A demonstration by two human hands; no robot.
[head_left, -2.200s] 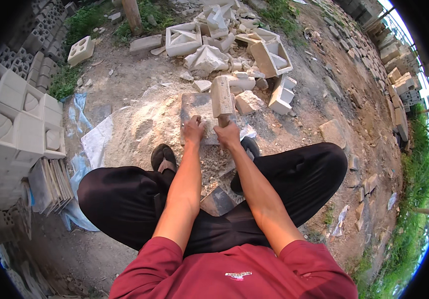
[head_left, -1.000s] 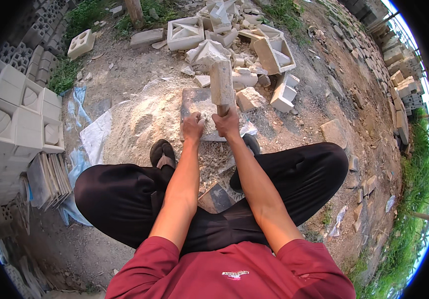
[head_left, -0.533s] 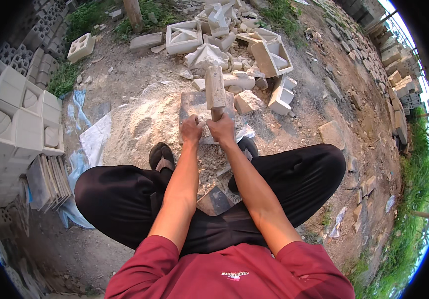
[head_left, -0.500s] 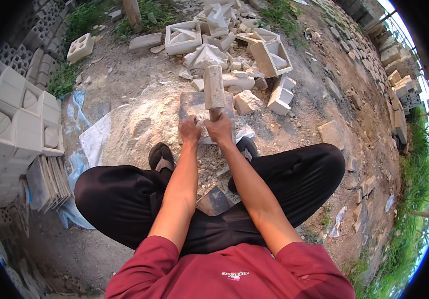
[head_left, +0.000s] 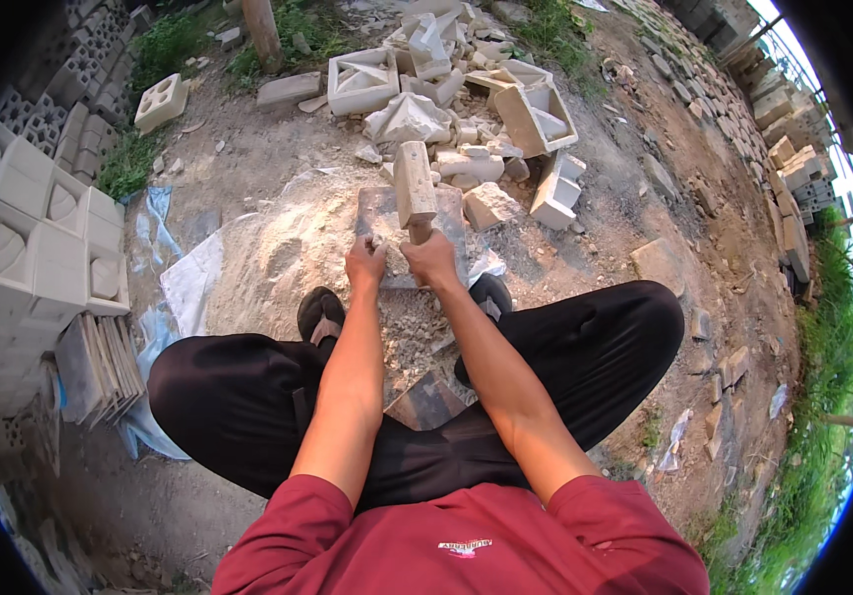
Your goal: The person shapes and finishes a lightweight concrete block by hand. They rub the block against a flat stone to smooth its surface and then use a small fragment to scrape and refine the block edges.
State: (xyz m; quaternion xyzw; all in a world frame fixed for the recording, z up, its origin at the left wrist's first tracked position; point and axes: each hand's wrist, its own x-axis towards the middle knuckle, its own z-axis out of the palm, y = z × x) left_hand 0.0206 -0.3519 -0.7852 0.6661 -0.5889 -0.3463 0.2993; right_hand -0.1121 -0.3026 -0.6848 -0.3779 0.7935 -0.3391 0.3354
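My right hand (head_left: 430,261) is wrapped round the short handle of a mallet (head_left: 415,185) with a blocky, dust-covered head. The mallet's head stands above the fist, over a dark square slab (head_left: 448,220) on the ground between my feet. Just to the left, my left hand (head_left: 365,262) is closed over the slab's near left corner. A small pale bit shows at its fingertips, too small to name. Crushed pale powder (head_left: 283,233) is heaped to the left of the slab.
Beyond the slab lies a pile of broken cast blocks (head_left: 412,119) and rubble. Stacked pale decorative blocks (head_left: 55,258) and thin boards (head_left: 99,367) stand at the left. A white sheet (head_left: 191,283) lies beside the powder. Scattered bricks (head_left: 732,367) and grass (head_left: 833,347) are at the right.
The mallet has shifted slightly left, its head a little lower in the view. My left hand has drawn slightly left and toward me, widening the gap between the hands.
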